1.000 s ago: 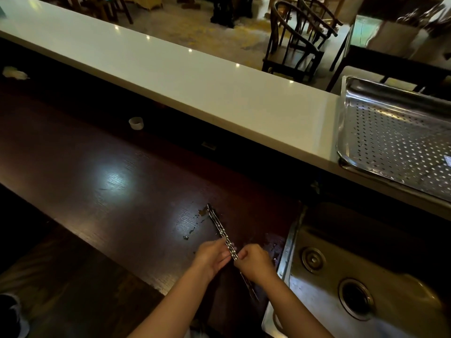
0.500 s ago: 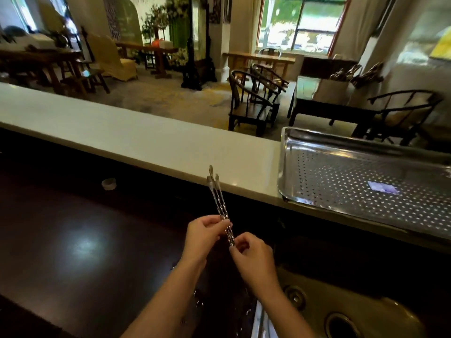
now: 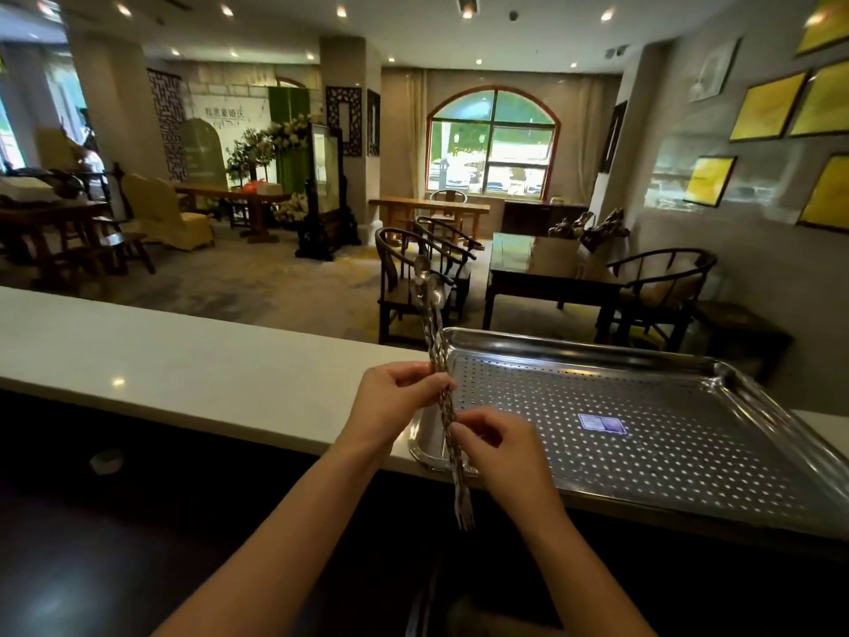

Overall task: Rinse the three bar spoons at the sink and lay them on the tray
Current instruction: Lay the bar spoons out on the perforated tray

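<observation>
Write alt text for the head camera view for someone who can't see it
Both hands, left and right, pinch a bundle of bar spoons upright, bowls up, at the near left corner of an empty perforated steel tray on a white counter. A lounge with wooden chairs lies beyond.

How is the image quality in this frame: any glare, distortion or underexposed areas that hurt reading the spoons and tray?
Head view: wide-angle bowing curves the counter and walls; ceiling lights glint on the perforated tray; the area below the counter is nearly black; the bar spoons, held by left hand and right hand, stay fairly sharp.
</observation>
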The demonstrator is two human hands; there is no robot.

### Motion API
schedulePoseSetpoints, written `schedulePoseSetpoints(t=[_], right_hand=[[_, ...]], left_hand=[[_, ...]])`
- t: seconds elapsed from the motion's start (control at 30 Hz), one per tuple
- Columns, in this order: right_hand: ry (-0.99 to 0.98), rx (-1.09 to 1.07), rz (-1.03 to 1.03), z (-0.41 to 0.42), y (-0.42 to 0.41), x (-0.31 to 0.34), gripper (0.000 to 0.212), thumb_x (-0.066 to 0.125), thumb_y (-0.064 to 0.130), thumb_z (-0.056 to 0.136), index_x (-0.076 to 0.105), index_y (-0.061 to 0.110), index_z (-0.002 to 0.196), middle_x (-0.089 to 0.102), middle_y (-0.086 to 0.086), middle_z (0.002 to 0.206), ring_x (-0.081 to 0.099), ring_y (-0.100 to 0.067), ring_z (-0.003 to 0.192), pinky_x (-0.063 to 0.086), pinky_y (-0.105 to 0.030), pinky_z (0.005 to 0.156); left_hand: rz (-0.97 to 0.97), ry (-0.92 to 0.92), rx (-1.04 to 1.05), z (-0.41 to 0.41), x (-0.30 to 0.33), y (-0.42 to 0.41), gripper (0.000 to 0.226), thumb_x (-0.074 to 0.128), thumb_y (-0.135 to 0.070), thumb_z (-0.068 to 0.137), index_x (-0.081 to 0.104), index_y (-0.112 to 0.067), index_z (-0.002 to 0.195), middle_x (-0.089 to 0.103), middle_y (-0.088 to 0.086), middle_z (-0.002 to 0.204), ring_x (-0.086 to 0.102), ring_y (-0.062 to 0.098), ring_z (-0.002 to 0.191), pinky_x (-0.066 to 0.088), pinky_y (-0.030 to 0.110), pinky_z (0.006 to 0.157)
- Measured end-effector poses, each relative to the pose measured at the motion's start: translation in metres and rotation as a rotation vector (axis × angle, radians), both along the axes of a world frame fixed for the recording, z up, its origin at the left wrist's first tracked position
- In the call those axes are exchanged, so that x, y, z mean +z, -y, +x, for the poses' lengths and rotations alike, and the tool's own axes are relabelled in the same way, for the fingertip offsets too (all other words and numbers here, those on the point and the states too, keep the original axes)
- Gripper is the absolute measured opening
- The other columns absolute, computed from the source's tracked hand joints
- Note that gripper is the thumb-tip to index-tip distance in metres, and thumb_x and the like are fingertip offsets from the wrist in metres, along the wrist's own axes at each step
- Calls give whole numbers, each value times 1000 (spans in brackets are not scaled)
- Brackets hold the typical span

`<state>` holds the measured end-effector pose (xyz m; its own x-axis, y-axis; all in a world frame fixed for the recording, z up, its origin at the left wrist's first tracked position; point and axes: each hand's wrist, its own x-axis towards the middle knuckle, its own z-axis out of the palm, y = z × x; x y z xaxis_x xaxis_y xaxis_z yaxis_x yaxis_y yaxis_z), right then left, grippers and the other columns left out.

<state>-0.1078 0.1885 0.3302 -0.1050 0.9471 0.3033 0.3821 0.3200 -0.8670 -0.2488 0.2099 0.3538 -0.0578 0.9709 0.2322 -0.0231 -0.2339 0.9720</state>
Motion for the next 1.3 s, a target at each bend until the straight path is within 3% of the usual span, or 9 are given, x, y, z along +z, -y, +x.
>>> schedulePoseSetpoints(t=[0.13, 0.3, 0.4, 0.5, 0.6, 0.7, 0.93, 1.03, 1.3], right_hand=[[-78, -20, -7, 30, -9, 16, 18, 70, 11, 78, 66, 29, 74, 71, 2, 75, 67, -8, 69, 53, -17, 59], [-40, -45, 1, 55, -19, 14, 16, 72, 12, 76, 66, 25, 69, 67, 5, 66, 64, -5, 57, 53, -17, 59], [-10, -57, -44, 69, -27, 12, 18, 71, 13, 77, 65, 26, 66, 67, 4, 64, 64, -6, 58, 56, -24, 63], [-4, -104, -81, 85, -44, 11, 18, 70, 14, 78, 65, 26, 66, 66, 5, 59, 60, 1, 49, 47, -14, 50], [-73, -142, -223, 100, -72, 11, 13, 67, 10, 80, 67, 17, 69, 67, 0, 63, 58, 0, 46, 46, -14, 47], [-144, -199, -374, 112, -106, 3, 6, 65, 5, 81, 66, 3, 75, 65, -6, 66, 58, -9, 53, 47, -19, 50], [131, -370, -519, 115, -160, -38, 7, 68, 5, 79, 63, 0, 78, 64, -9, 69, 57, -14, 54, 55, -29, 64], [268, -428, -500, 112, -170, -50, 11, 68, 10, 80, 62, 2, 85, 63, -8, 77, 62, -19, 68, 58, -33, 74], [445, -458, -458, 109, -185, -69, 13, 67, 5, 79, 64, 2, 91, 66, -11, 94, 62, -23, 80, 54, -32, 67]], left_hand=[[30, -63, -66, 23, 16, -11, 9, 66, -11, 80, 75, -14, 82, 76, 1, 79, 71, 13, 81, 57, 22, 75], [25, -82, -79, 48, 16, -22, 10, 65, -10, 81, 74, -15, 83, 76, 0, 77, 71, 8, 75, 53, 12, 63], [-24, -27, -21, 59, 6, -29, 9, 67, -11, 80, 74, -14, 81, 75, 1, 80, 70, 11, 78, 52, 14, 63], [-97, 13, 43, 64, -4, -36, 6, 70, -12, 77, 75, -14, 76, 75, -1, 81, 69, 7, 74, 51, 11, 59], [-153, 22, 84, 63, -11, -43, 5, 69, -11, 78, 74, -11, 79, 73, 1, 81, 68, 1, 64, 50, 8, 54], [-167, 35, 96, 61, -12, -48, 7, 67, -9, 80, 74, -10, 78, 73, 6, 84, 67, 6, 70, 51, 9, 55], [-192, 8, 90, 58, -10, -56, 9, 69, -12, 79, 75, -5, 79, 73, 1, 73, 62, 4, 63, 49, 8, 52], [-200, 0, 85, 57, -11, -58, 9, 68, -13, 79, 75, -7, 78, 74, 1, 74, 62, 5, 63, 48, 8, 51], [-222, -9, 45, 58, -15, -63, 11, 69, -13, 79, 76, -10, 72, 74, 6, 78, 63, 14, 72, 52, 11, 56]])
